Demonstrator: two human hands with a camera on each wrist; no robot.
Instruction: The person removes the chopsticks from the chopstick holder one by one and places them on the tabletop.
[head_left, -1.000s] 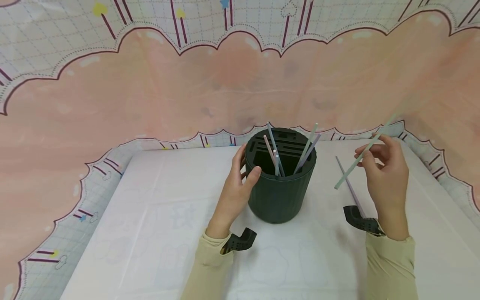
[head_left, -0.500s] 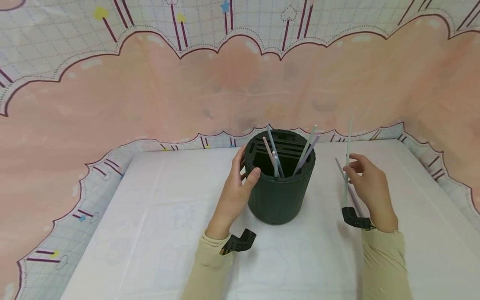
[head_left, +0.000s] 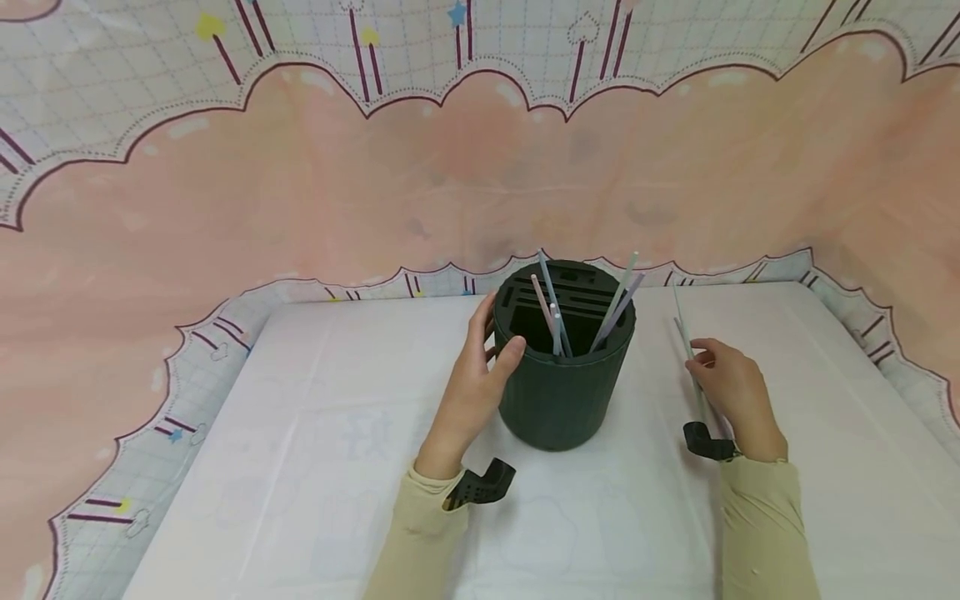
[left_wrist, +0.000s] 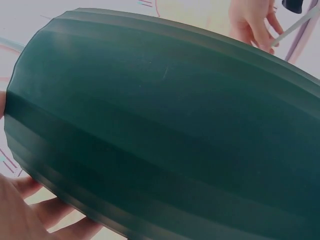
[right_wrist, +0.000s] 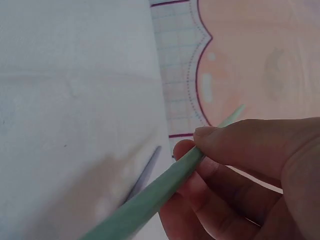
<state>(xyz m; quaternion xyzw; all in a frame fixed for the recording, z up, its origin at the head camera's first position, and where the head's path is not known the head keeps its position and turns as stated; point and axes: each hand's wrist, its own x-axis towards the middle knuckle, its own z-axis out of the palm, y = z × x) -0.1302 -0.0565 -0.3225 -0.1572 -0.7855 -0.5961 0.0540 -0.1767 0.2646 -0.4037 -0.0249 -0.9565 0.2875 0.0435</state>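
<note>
Left hand (head_left: 468, 390) has its grip on the side of the dark green bin (head_left: 558, 404), thumb at the front rim, other fingers round the far side; bin stands upright, mid-worktop (head_left: 300, 433), its slotted cover (head_left: 573, 293) over the back of the opening; inside, towards its left, we count a pink stick (head_left: 542, 300) and a blue stick (head_left: 549, 283), plus a couple of pale stick ends (head_left: 557, 323) low by the front rim; a light green stick (head_left: 621, 286) and a lilac stick (head_left: 627, 298) lean out to the right; right hand (head_left: 731, 392), well apart from the bin, has a narrow grip, thumb and fingertips pinching a mint stick (right_wrist: 167, 182); a purple stick (right_wrist: 144, 176) lies on the worktop just beside it, partly hidden from our head view; black wrist mount (head_left: 483, 482) shows at the left cuff, another at the right.
</note>
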